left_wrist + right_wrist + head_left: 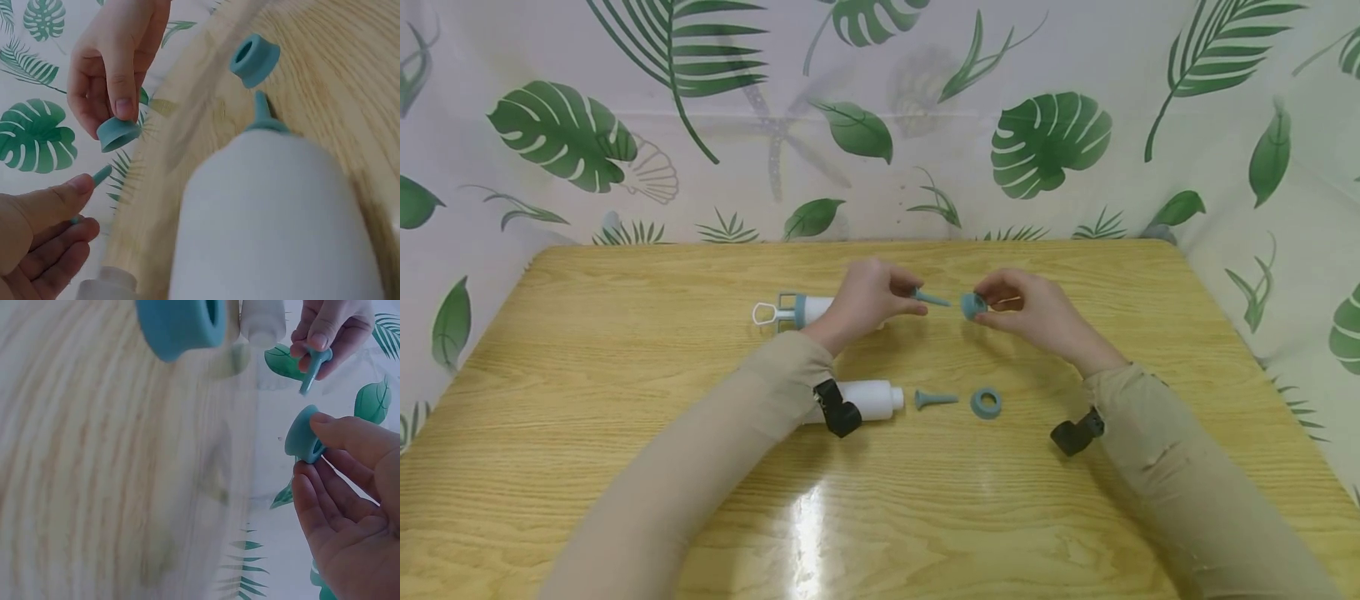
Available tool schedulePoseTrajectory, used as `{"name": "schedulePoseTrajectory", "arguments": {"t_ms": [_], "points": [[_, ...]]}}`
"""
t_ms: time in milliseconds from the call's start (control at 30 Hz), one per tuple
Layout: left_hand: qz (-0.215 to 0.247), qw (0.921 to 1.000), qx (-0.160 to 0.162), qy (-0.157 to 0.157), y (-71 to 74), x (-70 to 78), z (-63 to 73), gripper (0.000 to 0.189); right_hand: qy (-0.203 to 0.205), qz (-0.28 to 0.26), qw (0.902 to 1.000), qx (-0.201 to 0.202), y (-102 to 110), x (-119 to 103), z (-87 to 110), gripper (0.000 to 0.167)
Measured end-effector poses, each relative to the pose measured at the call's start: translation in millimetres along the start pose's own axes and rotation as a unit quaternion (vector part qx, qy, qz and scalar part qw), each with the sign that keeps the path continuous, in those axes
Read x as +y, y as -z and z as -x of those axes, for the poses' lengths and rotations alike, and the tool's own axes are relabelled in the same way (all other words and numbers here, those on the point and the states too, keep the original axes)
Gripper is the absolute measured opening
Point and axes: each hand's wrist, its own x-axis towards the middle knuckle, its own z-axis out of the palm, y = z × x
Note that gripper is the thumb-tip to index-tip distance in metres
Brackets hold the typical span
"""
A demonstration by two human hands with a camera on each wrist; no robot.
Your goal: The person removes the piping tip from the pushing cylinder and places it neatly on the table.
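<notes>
My left hand (871, 298) pinches a small teal nozzle (934, 297) by its wide end, and the thin tip points right. Opposite it, my right hand (1032, 307) holds a teal ring cap (973, 306) between thumb and fingers. A short gap separates nozzle tip and cap. In the right wrist view the cap (304, 434) shows its hole, with the nozzle (314, 367) just above it. Behind my left hand lies a white tube (817, 310) with a teal collar and a white pull-ring handle (765, 313); its right part is hidden.
Nearer me, a white bottle (871, 400) lies on its side, partly behind the left wrist camera (837, 408). To its right lie a second teal nozzle (936, 399) and a second ring cap (986, 403), in a row on the wooden table (1000, 500). A leaf-print sheet (925, 167) hangs behind.
</notes>
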Motion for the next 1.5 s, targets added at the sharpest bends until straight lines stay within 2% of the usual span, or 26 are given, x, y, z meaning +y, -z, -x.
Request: {"name": "schedulePoseTrajectory", "arguments": {"t_ms": [167, 267, 433, 767, 900, 1133, 1367, 1500], "points": [[0.000, 0.9995, -0.024, 0.022, -8.0, -5.5, -6.5, 0.038, 0.000, 0.009, 0.9999, -0.006, -2, 8, -3.2, 0.034], [-0.010, 0.9991, -0.034, 0.022, -10.2, -3.9, -7.5, 0.038, -0.003, 0.015, 0.9998, -0.013, -3, 13, -5.0, 0.033], [-0.028, 0.9988, -0.037, 0.016, -10.8, -0.5, -8.2, 0.039, -0.001, 0.015, 0.9997, -0.020, -5, 16, -7.1, 0.033], [-0.079, 0.9965, -0.022, 0.017, -14.0, -10.4, -10.1, 0.037, 0.004, 0.024, 0.9994, -0.024, -10, 17, -12.6, 0.031], [-0.117, 0.9927, -0.028, 0.010, -14.7, -10.3, -10.4, 0.037, 0.007, 0.031, 0.9991, -0.030, -11, 17, -15.3, 0.030], [-0.163, 0.9852, -0.047, 0.028, -17.9, -8.4, -12.1, 0.037, 0.005, 0.055, 0.9975, -0.044, -13, 16, -17.5, 0.031], [-0.227, 0.9720, -0.058, 0.022, -24.5, -9.6, -14.7, 0.039, -0.004, 0.072, 0.9960, -0.054, -15, 17, -18.4, 0.030], [-0.242, 0.9681, -0.061, 0.024, -25.9, -9.2, -14.9, 0.033, -0.003, 0.075, 0.9954, -0.059, -16, 16, -17.9, 0.031]]}}
